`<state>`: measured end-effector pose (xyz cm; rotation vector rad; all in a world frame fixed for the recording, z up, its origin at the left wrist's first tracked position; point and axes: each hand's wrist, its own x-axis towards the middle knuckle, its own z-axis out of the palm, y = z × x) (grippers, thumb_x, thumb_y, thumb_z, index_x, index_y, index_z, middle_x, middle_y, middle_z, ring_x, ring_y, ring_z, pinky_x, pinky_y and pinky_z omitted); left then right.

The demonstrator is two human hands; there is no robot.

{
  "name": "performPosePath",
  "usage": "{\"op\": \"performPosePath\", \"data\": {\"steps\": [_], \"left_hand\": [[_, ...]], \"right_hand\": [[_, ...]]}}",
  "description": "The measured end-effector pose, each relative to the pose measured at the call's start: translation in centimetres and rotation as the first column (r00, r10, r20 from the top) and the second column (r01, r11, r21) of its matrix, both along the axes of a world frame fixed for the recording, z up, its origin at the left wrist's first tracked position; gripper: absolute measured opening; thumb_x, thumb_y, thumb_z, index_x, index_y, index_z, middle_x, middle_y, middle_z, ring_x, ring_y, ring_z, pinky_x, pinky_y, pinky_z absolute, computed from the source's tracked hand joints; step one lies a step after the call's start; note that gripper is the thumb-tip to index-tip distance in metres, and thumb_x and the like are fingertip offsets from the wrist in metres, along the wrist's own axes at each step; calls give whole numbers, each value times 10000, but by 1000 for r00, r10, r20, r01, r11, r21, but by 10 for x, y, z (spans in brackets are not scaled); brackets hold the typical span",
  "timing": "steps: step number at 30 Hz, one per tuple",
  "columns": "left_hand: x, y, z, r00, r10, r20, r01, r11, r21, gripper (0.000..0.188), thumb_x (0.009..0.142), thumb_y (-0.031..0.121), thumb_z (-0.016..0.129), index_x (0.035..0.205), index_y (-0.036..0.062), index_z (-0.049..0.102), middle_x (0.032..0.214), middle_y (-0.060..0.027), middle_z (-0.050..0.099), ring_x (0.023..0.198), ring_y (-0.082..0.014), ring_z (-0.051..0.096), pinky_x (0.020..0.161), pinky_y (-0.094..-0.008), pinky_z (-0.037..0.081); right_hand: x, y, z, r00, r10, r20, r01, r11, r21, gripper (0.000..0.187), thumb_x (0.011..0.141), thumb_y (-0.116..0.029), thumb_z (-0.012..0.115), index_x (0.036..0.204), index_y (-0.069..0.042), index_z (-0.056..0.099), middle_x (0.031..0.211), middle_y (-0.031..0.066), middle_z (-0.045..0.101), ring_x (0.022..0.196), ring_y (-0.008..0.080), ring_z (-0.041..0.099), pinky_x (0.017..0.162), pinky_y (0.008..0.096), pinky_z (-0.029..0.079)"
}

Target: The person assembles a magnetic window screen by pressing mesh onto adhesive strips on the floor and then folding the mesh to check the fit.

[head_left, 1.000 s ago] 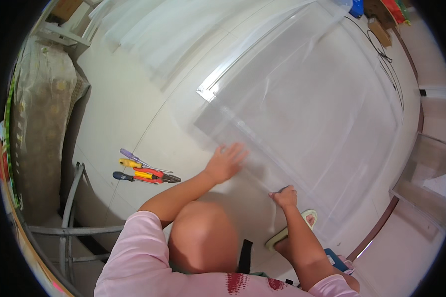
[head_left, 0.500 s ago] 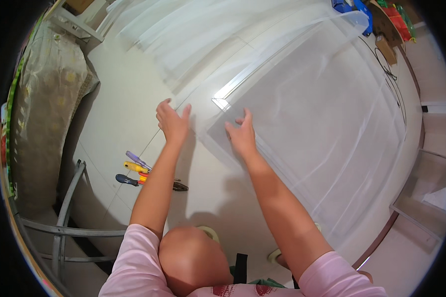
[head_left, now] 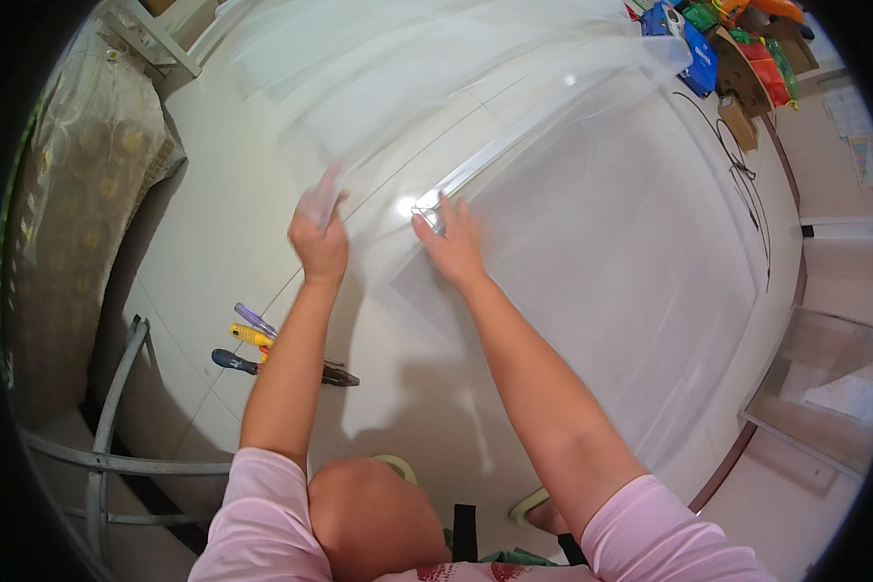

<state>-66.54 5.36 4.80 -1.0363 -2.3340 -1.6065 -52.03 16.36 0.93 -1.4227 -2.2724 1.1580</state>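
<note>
My left hand [head_left: 320, 242] is raised over the pale floor, its fingers closed on the edge of a sheer white mesh sheet [head_left: 378, 116], which veils the fingertips. At the corner of a silver metal frame [head_left: 475, 163], my right hand [head_left: 454, 241] has its thumb and fingers apart, with the corner between them. Those fingers are blurred, and whether they press on the frame is unclear. Grey mesh [head_left: 611, 233] spreads over the framed area to the right. Beside my left forearm lie a purple-handled screwdriver [head_left: 252, 316], a yellow-handled tool [head_left: 250, 335] and a dark-handled screwdriver [head_left: 233, 361], partly hidden by the arm.
A cloth-covered piece of furniture [head_left: 78, 213] stands at the left, above a curved grey metal frame [head_left: 116, 456]. Black cable [head_left: 737, 170] lies at the right, near a small cardboard box [head_left: 737, 121] and a blue package [head_left: 684, 48]. My bent knee [head_left: 373, 519] is in front.
My left hand has gone from open to closed on the mesh sheet's edge. My right hand has moved up and left to the frame's corner. The view has shifted slightly.
</note>
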Motion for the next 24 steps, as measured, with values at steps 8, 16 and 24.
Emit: {"op": "performPosePath", "data": {"steps": [8,16,24], "left_hand": [[-61,-29,-74,393,100,914,-208,978,-18,489,802,134,576,1246,27,403,1034,-114,568,835,-189,548,783,-304,452],[-27,122,77,490,-549,677,520,808,278,425,801,58,511,1223,97,473,945,-74,623,663,-142,525,706,-326,469],[-76,50,-78,849,265,456,-286,958,-24,423,756,-31,497,1158,85,557,715,-18,580,693,-91,521,676,-202,426]], "right_hand": [[14,-6,-12,978,210,-12,-210,971,-114,733,788,-487,534,1353,-97,279,1406,231,159,1283,396,176,1040,450,161],[31,-8,14,962,-153,-225,203,954,222,690,820,-318,559,1358,-54,216,1381,256,189,1271,396,195,1036,436,172],[30,26,22,991,32,-133,5,965,263,618,850,-331,502,1342,-51,256,1376,232,229,1280,385,181,1044,436,167]]}}
